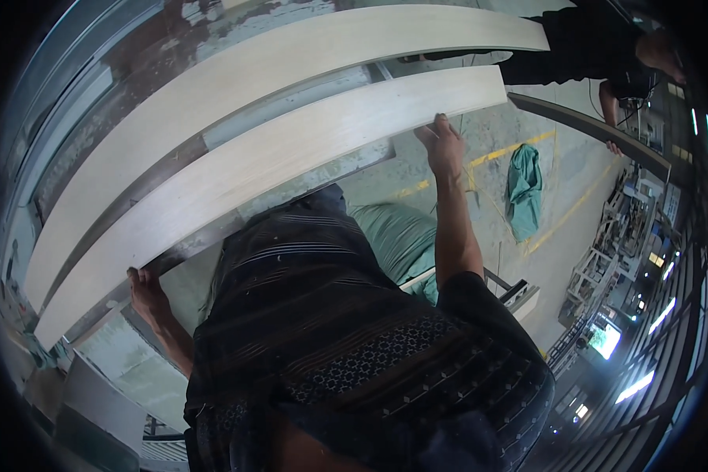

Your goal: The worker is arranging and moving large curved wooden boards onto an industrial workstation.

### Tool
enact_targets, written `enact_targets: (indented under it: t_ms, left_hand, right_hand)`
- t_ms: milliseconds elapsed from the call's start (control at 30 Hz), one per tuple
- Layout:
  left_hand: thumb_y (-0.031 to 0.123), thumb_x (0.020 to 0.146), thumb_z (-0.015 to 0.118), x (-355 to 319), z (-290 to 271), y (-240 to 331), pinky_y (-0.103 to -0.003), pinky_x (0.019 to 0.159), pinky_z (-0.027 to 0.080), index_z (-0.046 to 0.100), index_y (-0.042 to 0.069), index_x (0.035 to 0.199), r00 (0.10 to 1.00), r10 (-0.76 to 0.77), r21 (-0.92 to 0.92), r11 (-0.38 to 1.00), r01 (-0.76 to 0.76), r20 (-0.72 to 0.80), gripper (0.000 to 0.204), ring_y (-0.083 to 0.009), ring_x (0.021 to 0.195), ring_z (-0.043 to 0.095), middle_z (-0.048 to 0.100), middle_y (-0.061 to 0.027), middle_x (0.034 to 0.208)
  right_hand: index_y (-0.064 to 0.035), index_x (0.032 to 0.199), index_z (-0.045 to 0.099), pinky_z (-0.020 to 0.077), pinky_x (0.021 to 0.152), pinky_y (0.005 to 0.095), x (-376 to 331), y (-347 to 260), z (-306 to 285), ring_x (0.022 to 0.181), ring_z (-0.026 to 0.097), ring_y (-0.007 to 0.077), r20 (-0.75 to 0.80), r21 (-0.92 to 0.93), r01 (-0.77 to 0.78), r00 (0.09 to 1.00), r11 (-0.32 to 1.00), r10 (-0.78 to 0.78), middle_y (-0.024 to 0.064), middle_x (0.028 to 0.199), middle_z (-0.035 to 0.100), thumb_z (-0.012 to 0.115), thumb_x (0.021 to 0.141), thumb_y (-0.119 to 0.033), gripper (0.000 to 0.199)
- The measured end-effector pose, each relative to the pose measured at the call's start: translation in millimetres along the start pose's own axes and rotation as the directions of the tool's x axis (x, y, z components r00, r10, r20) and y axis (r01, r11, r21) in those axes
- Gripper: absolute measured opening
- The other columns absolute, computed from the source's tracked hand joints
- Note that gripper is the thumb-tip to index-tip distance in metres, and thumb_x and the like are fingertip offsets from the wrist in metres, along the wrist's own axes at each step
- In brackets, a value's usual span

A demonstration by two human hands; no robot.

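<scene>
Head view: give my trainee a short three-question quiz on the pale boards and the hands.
1. True or false: both hands grip the nearer pale board.
2. Which hand holds it closer to the far end? A) left hand B) right hand
3. What lies beyond the nearer board, side by side with it?

Key: 1 true. 2 B. 3 a second pale board; whether the two touch cannot be told.

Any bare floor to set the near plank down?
Bare concrete lies right of the right hand, between the yellow floor line and the green cloth. Crowded: the left hand and near plank sit by a second plank; a green sack lies underneath; machines fill the right.
</scene>
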State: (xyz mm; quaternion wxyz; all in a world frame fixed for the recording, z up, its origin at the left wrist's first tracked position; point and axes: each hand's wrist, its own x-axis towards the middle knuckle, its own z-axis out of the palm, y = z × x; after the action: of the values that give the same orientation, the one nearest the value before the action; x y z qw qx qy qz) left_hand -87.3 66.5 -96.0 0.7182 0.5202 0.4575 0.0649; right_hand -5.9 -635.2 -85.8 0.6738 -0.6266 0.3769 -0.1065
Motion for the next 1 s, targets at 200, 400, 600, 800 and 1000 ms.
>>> enact_targets:
  t_ms: [200, 400, 600, 800, 1000]
  left_hand:
    - [0.030, 0.114, 0.042, 0, -22, 9, -0.032, 0.096, 0.054, 0.057, -0.011, 0.133, 0.963, 0.197, 0.837, 0.483, -0.259, 0.185, 0.047, -0.0240, 0.121, 0.064, 0.065, -0.0167, 0.133]
    - [0.027, 0.115, 0.040, -5, -11, 6, -0.029, 0.090, 0.054, 0.061, -0.007, 0.114, 0.964, 0.211, 0.599, 0.756, -0.266, 0.161, 0.040, -0.0161, 0.101, 0.063, 0.064, -0.0077, 0.108]
    - [0.027, 0.114, 0.040, -2, -4, 5, -0.028, 0.095, 0.050, 0.061, -0.005, 0.113, 0.994, 0.038, 0.041, 0.998, -0.043, 0.103, 0.037, -0.0163, 0.103, 0.061, 0.061, -0.0057, 0.103]
    - [0.033, 0.114, 0.041, -1, -15, 11, -0.032, 0.091, 0.049, 0.062, -0.007, 0.115, 0.929, 0.182, 0.701, 0.613, -0.364, 0.323, 0.045, -0.0195, 0.099, 0.063, 0.067, -0.0096, 0.103]
    - [0.048, 0.110, 0.045, -34, 12, 30, -0.050, 0.087, 0.051, 0.064, -0.003, 0.121, 0.922, 0.218, 0.942, 0.031, -0.335, 0.320, 0.056, -0.0447, 0.105, 0.067, 0.071, -0.0273, 0.115]
  right_hand:
    - [0.0074, 0.123, 0.061, 0.0638, 0.081, 0.0368, -2, 7, -4, 0.090, 0.074, 0.0245, 0.129, -0.052, 0.102, 0.987, 0.993, -0.094, 0.0142, 0.110, 0.071, 0.058, 0.106, -0.015, 0.029]
    - [0.0048, 0.127, 0.060, 0.0637, 0.083, 0.0392, -9, 5, 4, 0.095, 0.073, 0.0264, -0.009, 0.270, -0.100, 0.994, 0.958, 0.107, 0.0141, 0.116, 0.070, 0.058, 0.106, -0.019, 0.032]
    - [0.0041, 0.133, 0.059, 0.0628, 0.083, 0.0373, -14, 9, 9, 0.088, 0.068, 0.0190, 0.021, 0.225, -0.088, 0.996, 0.970, 0.085, 0.0088, 0.111, 0.066, 0.062, 0.103, -0.015, 0.035]
    - [0.0020, 0.139, 0.058, 0.0625, 0.085, 0.0337, -20, 10, 12, 0.093, 0.068, 0.0147, 0.036, 0.260, -0.101, 0.995, 0.960, 0.095, 0.0049, 0.112, 0.067, 0.061, 0.104, -0.012, 0.038]
    - [0.0056, 0.138, 0.057, 0.0556, 0.098, 0.0392, -26, 6, 15, 0.105, 0.067, 0.0227, 0.060, 0.199, -0.059, 0.997, 0.978, 0.048, 0.0137, 0.124, 0.065, 0.054, 0.104, -0.017, 0.041]
